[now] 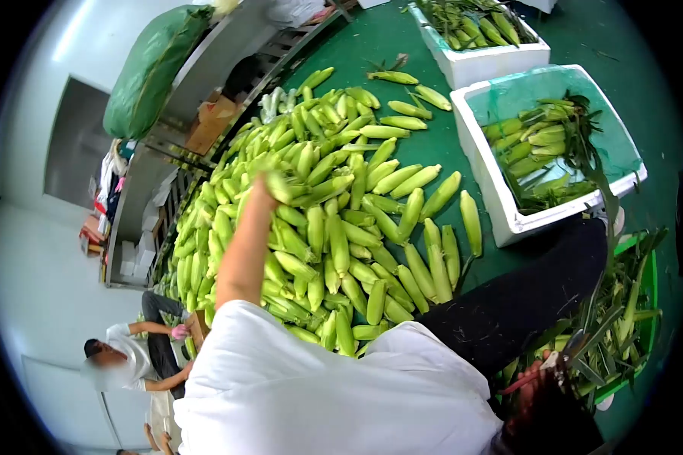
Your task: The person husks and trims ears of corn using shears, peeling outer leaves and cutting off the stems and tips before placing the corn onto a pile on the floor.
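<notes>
My left hand (262, 191) reaches over a large pile of green corn ears (341, 235) on the floor. It is blurred, with its fingers closed around an ear of corn (278, 186) above the pile. Low at the right, my right hand (530, 383) is closed around red-handled pruning shears (517, 384). The shears' metal end is partly lost among husks and leaves. Just beyond that hand stands a green basket (651, 303) heaped with stripped corn leaves (622, 318).
Two white foam boxes, a nearer one (501, 205) and a farther one (463, 70), hold corn ears. A shelf rack (182, 178) with a green sack (155, 72) runs along the left wall. A seated co-worker (133, 353) in pink gloves sits at the lower left.
</notes>
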Demonstrator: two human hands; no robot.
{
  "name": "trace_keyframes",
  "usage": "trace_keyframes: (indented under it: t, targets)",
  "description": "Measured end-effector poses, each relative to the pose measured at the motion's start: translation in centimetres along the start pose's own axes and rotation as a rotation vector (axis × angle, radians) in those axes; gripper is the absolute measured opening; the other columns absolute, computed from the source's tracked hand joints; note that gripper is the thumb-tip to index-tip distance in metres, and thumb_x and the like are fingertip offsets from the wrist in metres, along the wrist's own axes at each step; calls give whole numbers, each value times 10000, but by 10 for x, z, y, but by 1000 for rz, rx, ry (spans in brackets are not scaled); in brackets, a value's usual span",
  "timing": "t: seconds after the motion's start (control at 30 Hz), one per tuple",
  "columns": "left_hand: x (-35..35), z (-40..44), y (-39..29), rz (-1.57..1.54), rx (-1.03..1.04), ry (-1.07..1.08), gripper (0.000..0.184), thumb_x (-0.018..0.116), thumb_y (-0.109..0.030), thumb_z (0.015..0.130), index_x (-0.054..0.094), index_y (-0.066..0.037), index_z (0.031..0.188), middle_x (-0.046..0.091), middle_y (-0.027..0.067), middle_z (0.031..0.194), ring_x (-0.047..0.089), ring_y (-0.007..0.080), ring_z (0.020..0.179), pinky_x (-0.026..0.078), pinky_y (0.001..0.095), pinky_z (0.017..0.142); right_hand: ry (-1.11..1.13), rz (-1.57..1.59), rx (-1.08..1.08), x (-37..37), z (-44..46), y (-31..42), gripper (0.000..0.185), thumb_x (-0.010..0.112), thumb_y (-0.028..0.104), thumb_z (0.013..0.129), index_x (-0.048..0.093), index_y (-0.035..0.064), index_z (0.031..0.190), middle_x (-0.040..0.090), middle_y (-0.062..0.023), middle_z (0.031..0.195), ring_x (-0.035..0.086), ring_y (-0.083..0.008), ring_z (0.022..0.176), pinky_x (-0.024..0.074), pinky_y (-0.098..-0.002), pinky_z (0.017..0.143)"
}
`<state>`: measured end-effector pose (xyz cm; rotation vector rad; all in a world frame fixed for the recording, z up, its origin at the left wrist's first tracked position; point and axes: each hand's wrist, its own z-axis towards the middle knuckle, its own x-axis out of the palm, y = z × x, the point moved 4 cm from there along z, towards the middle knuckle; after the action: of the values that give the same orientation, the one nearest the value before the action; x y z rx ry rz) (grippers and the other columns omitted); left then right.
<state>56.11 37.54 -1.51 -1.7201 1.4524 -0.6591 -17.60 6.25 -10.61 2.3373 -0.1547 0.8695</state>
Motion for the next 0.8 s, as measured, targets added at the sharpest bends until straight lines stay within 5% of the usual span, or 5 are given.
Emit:
trace_keyframes:
  t: [0.1, 0.3, 0.4, 0.5, 0.8]
  targets:
    - [-32, 100, -59, -417, 200, -138, 506, 406, -490, 976, 471, -71, 1253, 614, 95, 959, 610, 225, 760, 521, 317, 588, -160, 19, -91, 1, -23, -24, 529, 572, 141, 868, 401, 26, 1355, 556, -74, 912, 552, -196, 808, 490, -344, 764]
    - [289, -199, 153, 967, 1271, 1003, 482, 574, -263, 928, 466, -68, 1356, 606, 149, 1198, 581, 277, 1129, 463, 405, 940, -352, 85, -122, 51, -45, -6, 447, 556, 192, 854, 492, 13, 1258, 545, -63, 890, 523, -204, 831, 441, -375, 807]
    - [354, -322, 297, 967, 1672, 1354, 692, 742, -363, 762, 464, 28, 1260, 617, 223, 1174, 583, 334, 1117, 450, 413, 946, -374, 158, -81, 29, -50, -5, 432, 555, 194, 854, 504, 14, 1243, 544, -70, 899, 519, -211, 842, 433, -385, 820]
    - [370, -321, 343, 1452, 1698, 1308, 419, 717, -279, 755, 440, -35, 953, 643, 118, 720, 627, 345, 697, 437, 429, 720, -411, 161, -162, 21, -64, 2, 472, 567, 204, 858, 491, 14, 1284, 549, -78, 914, 526, -216, 865, 444, -396, 815]
    - [316, -290, 280, 1833, 1219, 1562, 394, 592, -378, 877, 571, 15, 888, 610, 204, 670, 629, 384, 662, 500, 464, 647, -359, 358, -68, -13, -46, -9, 497, 550, 349, 936, 458, 99, 1355, 581, -104, 1149, 537, -284, 1139, 445, -505, 979]
